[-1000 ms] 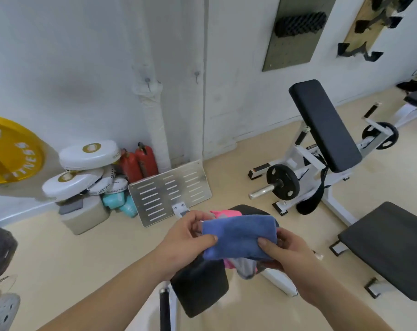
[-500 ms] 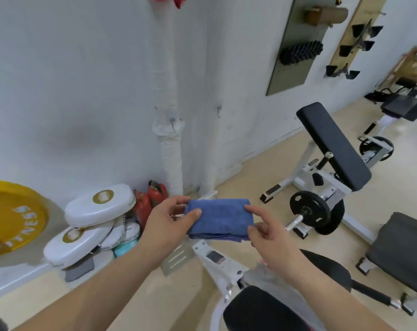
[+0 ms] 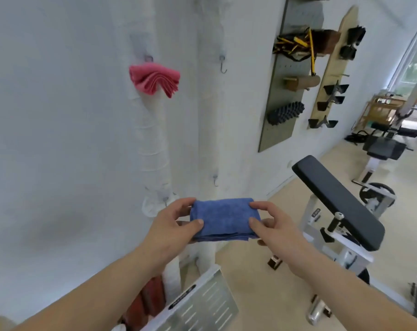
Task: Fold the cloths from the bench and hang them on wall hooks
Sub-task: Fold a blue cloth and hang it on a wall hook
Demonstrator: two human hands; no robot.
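Observation:
A folded blue cloth (image 3: 224, 218) is held flat in front of me at chest height. My left hand (image 3: 174, 225) pinches its left edge and my right hand (image 3: 271, 225) pinches its right edge. On the white wall above, a folded pink cloth (image 3: 155, 78) hangs from a hook (image 3: 148, 58) on a wrapped pipe. A bare metal hook (image 3: 223, 65) sticks out of the wall to the right of the pink cloth. Another bare hook (image 3: 215, 179) sits lower, just above the blue cloth.
A black padded bench (image 3: 336, 199) on a white frame stands to the right. A grey pegboard (image 3: 283, 75) with rollers and straps and a wooden rack (image 3: 331, 68) hang on the wall. A perforated metal plate (image 3: 202, 304) leans below my hands.
My view has tilted up the wall, bringing the pink cloth and the hooks into sight. Both hands have raised the blue cloth closer to the wall; the bench cloths have left the view.

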